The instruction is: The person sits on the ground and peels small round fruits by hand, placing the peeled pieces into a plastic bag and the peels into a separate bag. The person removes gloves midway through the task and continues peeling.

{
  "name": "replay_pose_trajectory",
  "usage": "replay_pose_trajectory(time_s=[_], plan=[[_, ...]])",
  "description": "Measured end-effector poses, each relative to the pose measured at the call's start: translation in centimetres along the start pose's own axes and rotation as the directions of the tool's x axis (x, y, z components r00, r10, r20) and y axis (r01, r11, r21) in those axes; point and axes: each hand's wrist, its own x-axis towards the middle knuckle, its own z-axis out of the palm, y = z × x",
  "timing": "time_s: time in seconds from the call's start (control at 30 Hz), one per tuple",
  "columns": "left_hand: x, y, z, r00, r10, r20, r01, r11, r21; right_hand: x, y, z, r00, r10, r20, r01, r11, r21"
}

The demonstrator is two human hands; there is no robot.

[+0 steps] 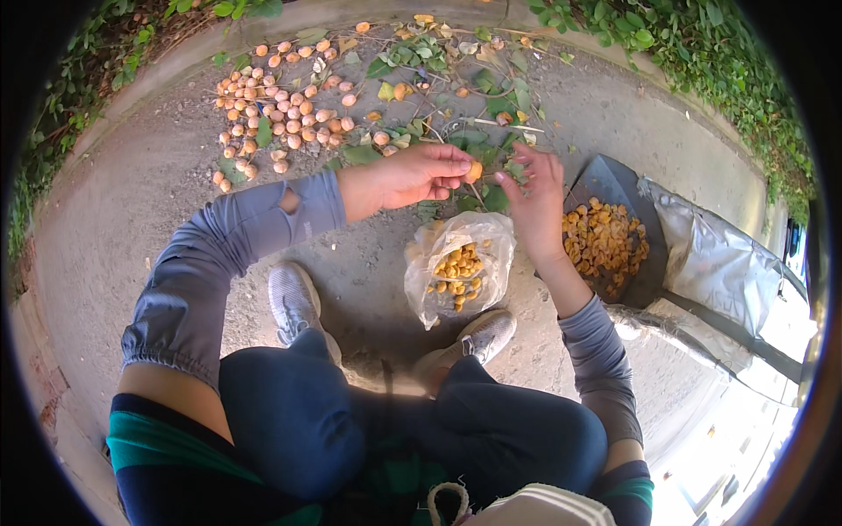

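Note:
An orange ginkgo-like fruit (474, 172) is pinched between the thumb and fingers of my left hand (427, 172). Facing it from the right is my right hand (536, 197), its fingers apart and nothing visible in them. Below and between the two hands, a translucent plastic bag (421, 269) stands open on the ground. Several small yellow seeds (458, 263) lie inside it. Beyond my left forearm, many pinkish-orange fruits (289, 115) are spread in a loose pile. Beside my right wrist, flattened orange skins (602, 240) fill part of a dark, dustpan-like scoop (648, 276).
Green leaves and twigs (487, 98) litter the concrete ground (368, 263) beyond my hands. A low kerb (664, 85) curves along the far side, with leafy bushes (710, 59) behind it. My shoes (293, 299) flank the bag. Silvery sheeting (710, 250) adjoins the scoop.

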Motion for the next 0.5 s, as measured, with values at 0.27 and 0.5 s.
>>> replay_pose_trajectory(time_s=[0.27,0.5], plan=[[0.3,-1.0,0.3,0.999,-0.026,0.027,0.028,0.997,-0.073,-1.0,-2.0,0.8,0.956,0.139,0.258,-0.237,0.884,0.402],[0.0,-1.3,0.0,0.996,-0.087,0.036,0.091,0.986,-0.140,-1.3,-1.1,1.5,0.929,0.207,0.307,-0.356,0.731,0.583]])
